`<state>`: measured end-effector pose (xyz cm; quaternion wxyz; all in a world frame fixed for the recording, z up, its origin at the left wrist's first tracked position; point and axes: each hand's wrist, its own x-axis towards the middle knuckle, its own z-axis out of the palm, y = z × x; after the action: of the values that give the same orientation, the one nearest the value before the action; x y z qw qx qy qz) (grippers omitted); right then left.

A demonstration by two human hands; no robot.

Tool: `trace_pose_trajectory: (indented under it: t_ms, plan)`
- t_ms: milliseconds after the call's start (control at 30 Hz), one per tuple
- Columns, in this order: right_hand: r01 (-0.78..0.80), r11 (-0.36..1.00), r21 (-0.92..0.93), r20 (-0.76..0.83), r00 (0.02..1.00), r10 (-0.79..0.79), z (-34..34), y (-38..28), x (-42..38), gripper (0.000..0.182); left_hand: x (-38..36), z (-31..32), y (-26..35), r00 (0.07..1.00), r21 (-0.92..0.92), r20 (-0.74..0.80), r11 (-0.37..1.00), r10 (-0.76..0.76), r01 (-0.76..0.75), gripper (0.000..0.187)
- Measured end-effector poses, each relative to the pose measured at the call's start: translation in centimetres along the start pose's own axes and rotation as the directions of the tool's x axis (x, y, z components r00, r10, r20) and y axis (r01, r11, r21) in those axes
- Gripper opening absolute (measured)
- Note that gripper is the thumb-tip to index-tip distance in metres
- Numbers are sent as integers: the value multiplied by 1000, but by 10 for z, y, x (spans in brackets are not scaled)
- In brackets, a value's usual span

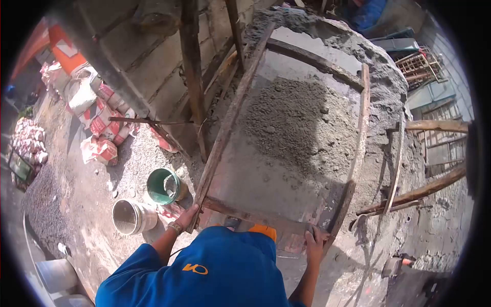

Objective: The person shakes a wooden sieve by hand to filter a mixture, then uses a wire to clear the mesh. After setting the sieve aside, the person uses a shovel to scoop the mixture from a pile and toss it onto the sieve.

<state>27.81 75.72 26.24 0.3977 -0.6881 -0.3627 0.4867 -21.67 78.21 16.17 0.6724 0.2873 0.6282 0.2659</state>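
A wooden-framed screen (220, 146) bears a heap of damp grey sand or mortar mix (289, 120) on its upper and middle part. My left hand (187, 216), with a band at the wrist, is closed round the near end of the frame's left rail. At the near right corner, my right hand (315, 237) is closed over the near crossbar, its fingers on top of the wood. The flat surface close to my body shows only a thin grey layer. My blue shirt hides what lies below the near edge.
A green bucket (163, 186) and a whitish bucket (134, 217) stand left of the frame. Red and white sacks (102, 117) lie further left, by a block wall (140, 64). Wooden poles (434, 189) jut in at right. A trowel-like tool (393, 266) lies low right.
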Motion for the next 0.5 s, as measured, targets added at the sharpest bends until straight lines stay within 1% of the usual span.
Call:
trace_pose_trajectory:
  t_ms: [33,67,100,133,200,233,267,300,333,367,400,467,500]
  plan:
    - [2,990,138,-177,984,23,-11,53,-6,39,8,-7,-9,1000,-14,23,1000,18,-18,59]
    - [-69,950,303,-276,948,157,-21,82,-19,45,8,-9,-13,998,47,-12,997,57,-56,60]
    - [-138,905,402,-287,920,268,-34,95,-39,44,10,-10,-17,994,110,-47,990,96,-91,69]
    - [-196,895,401,-285,902,325,-47,101,-51,44,14,-13,-19,988,175,-81,977,135,-119,83]
    - [-278,892,358,-300,870,391,-55,105,-66,43,28,-16,-28,961,294,-147,938,235,-185,86]
    - [-314,892,325,-297,861,412,-54,103,-70,42,21,-12,-21,987,322,-115,944,116,-73,92]
    - [-337,896,290,-292,860,418,-53,96,-71,42,24,-10,-24,948,390,-142,896,286,-212,96]
    - [-355,900,254,-287,861,421,-52,88,-70,41,26,-8,-26,879,471,-163,818,448,-329,103]
    - [-369,906,209,-279,865,417,-52,78,-70,41,36,-8,-34,875,459,-183,826,449,-328,103]
    - [-381,912,155,-266,873,410,-50,66,-70,40,41,-7,-40,939,487,-177,855,294,-176,102]
    - [-388,916,97,-242,884,400,-49,53,-69,40,47,-8,-46,978,519,-166,854,129,-25,103]
    - [-371,928,-38,-181,916,358,-39,22,-62,39,-13,-3,14,984,479,-135,877,114,-36,104]
    - [-343,931,-122,-117,937,330,-28,4,-57,38,-16,-4,18,987,459,-116,887,108,-43,105]
